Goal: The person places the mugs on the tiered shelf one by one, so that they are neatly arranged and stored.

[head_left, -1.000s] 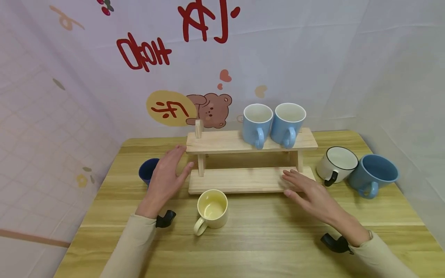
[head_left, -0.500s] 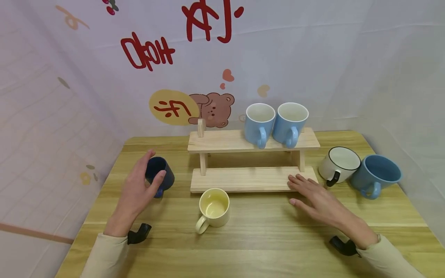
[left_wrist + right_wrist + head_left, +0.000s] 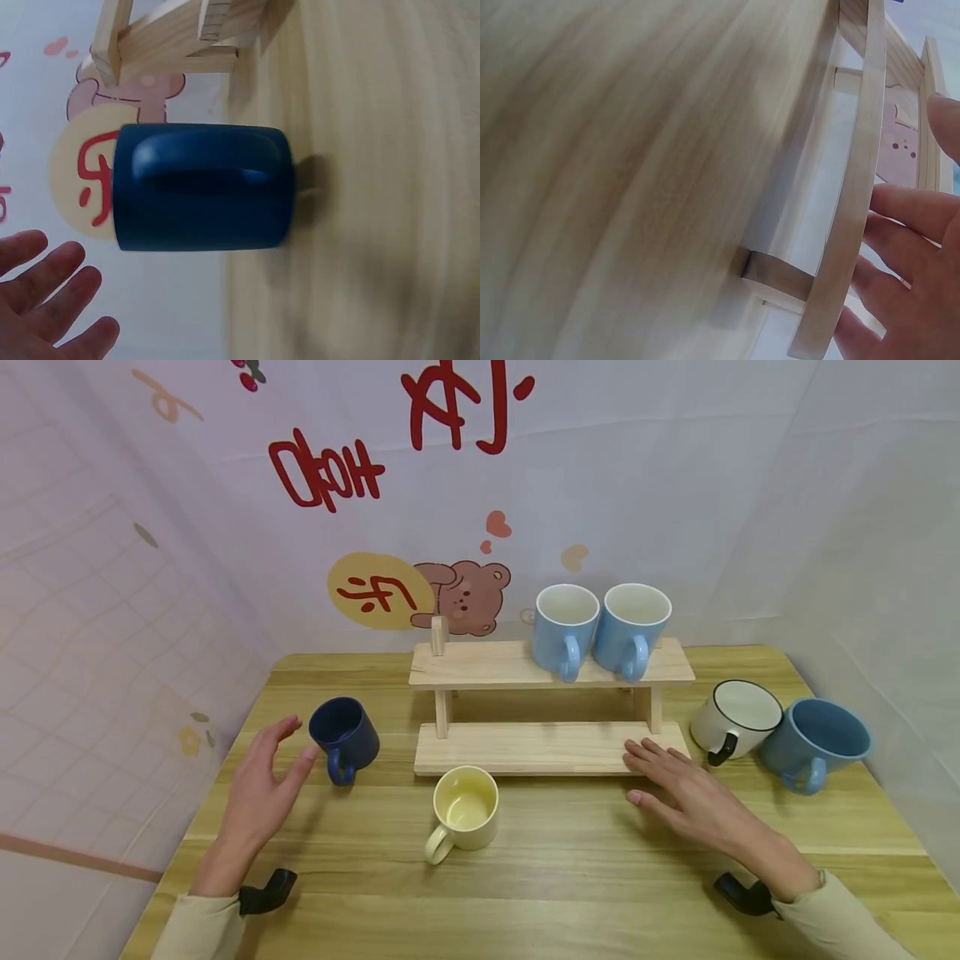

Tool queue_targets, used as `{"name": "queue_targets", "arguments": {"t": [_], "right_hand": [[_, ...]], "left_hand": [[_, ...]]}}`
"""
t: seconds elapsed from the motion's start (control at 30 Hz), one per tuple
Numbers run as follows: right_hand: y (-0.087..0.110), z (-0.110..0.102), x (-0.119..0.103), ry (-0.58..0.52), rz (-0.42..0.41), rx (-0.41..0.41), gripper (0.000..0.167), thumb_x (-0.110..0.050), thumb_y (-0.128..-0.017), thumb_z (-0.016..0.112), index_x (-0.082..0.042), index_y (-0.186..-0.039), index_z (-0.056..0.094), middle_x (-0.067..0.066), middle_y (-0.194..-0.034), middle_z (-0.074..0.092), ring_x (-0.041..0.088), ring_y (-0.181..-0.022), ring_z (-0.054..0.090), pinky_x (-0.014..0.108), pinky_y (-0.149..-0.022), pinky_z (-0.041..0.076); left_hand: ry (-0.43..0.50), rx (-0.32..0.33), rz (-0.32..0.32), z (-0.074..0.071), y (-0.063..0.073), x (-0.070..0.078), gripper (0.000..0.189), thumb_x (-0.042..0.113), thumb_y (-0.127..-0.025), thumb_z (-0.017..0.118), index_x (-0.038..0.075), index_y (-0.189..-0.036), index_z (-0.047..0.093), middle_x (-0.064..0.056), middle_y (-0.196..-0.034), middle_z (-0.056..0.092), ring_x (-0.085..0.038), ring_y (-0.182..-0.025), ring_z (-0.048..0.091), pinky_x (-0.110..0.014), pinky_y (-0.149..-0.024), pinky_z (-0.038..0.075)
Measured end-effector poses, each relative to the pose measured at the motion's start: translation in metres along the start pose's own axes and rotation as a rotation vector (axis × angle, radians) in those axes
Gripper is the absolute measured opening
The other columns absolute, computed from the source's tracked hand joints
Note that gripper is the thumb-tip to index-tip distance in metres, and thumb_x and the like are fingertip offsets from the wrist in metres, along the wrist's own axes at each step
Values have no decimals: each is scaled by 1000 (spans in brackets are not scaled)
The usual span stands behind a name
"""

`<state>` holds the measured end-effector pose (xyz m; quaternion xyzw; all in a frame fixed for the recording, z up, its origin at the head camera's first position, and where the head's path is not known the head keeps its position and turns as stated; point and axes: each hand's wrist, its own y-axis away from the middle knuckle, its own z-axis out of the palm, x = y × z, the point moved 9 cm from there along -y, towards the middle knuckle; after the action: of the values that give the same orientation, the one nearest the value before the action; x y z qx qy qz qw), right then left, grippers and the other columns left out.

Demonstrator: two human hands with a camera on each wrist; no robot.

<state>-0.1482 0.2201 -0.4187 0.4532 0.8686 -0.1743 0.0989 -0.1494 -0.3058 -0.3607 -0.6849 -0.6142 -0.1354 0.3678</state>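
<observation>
A navy blue mug (image 3: 358, 745) stands upright on the table at the left, its handle toward the person. Just left of it is my left hand (image 3: 257, 795), thumb and fingers spread with a gap to the mug. In the left wrist view the navy mug fills the middle and the fingertips (image 3: 64, 304) show at the lower left, apart from it. My right hand (image 3: 693, 797) rests its fingertips on the right end of the lower board of a two-tier wooden shelf (image 3: 525, 747). The right wrist view shows those fingers along the board's edge, fairly straight.
Two light blue mugs (image 3: 564, 635) sit side by side on the upper board's right part. A yellow mug (image 3: 476, 828) stands before the shelf. To the right are a white mug with a black rim (image 3: 712, 722) and a wide blue mug (image 3: 795, 747), beside the curtain.
My left hand has drawn back from the shelf's left end, passing over the navy mug to its left side. The right hand has stayed at the lower board; the view has shifted slightly.
</observation>
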Motion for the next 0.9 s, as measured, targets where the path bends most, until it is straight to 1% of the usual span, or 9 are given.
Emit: {"name": "queue_targets", "arguments": {"t": [0.03, 0.1, 0.17, 0.27, 0.33, 0.4, 0.6, 0.73, 0.9], "right_hand": [[0, 0, 0, 0, 0, 1, 54, -32, -101, 70, -4, -146, 59, 15, -156, 49, 42, -143, 44, 42, -124, 27], [1, 0, 1, -2, 2, 2, 54, -32, -101, 70, -4, -146, 58, 15, -157, 49, 42, -143, 44, 42, -124, 27], [1, 0, 1, -4, 3, 2, 54, -32, -101, 70, -4, -146, 58, 15, -157, 49, 42, -143, 44, 43, -124, 28], [0, 0, 1, -4, 4, 1, 55, -32, -101, 70, -4, -146, 58, 15, -157, 49, 42, -143, 44, 45, -123, 29], [0, 0, 1, -5, 3, 1, 55, -32, -101, 70, -4, -146, 58, 15, -156, 49, 42, -143, 44, 44, -123, 28], [0, 0, 1, -6, 2, 0, 55, -32, -101, 70, -4, -146, 58, 15, -156, 50, 42, -143, 45, 42, -124, 28], [0, 0, 2, -11, 3, 4, 55, -32, -101, 70, -4, -146, 58, 15, -156, 50, 42, -143, 45, 41, -124, 27], [1, -1, 2, -14, 0, 10, 55, -31, -100, 70, -4, -146, 58, 15, -156, 50, 42, -143, 45, 38, -125, 25], [1, 0, 2, -24, 1, 2, 55, -32, -101, 70, -4, -147, 57, 15, -157, 49, 42, -144, 44, 36, -126, 23]], "left_hand": [[10, 2, -9, 0, 1, -3, 54, 25, -105, 63, -3, -149, 49, -25, -143, 55, -47, -134, 46, -37, -114, 37], [31, -4, -33, 3, 4, -10, 51, 24, -106, 61, -4, -147, 50, -25, -139, 59, -46, -131, 51, -14, -107, 35], [65, -19, -73, 6, 6, -17, 49, 24, -106, 60, -4, -145, 52, -24, -136, 62, -41, -129, 56, -1, -97, 31], [116, -48, -122, 13, 10, -29, 45, 24, -108, 57, -4, -143, 53, -24, -132, 65, -13, -117, 65, 0, -89, 38], [146, -75, -151, 18, 12, -36, 43, 24, -109, 55, -5, -142, 55, -25, -132, 66, 6, -108, 61, -1, -86, 41], [170, -105, -163, 22, 14, -41, 41, 24, -110, 53, -5, -139, 57, -25, -129, 67, 15, -104, 56, -3, -86, 42], [245, -210, -220, 35, 17, -50, 46, 30, -113, 45, -5, -138, 60, -21, -127, 70, 8, -111, 58, -6, -92, 41], [322, -227, -235, 41, 17, -51, 47, 31, -113, 44, -7, -136, 61, -21, -125, 71, 10, -111, 59, -7, -94, 43], [447, -270, -226, 52, 16, -49, 49, 32, -113, 43, -7, -130, 67, -16, -123, 74, 8, -121, 57, -8, -101, 41]]}}
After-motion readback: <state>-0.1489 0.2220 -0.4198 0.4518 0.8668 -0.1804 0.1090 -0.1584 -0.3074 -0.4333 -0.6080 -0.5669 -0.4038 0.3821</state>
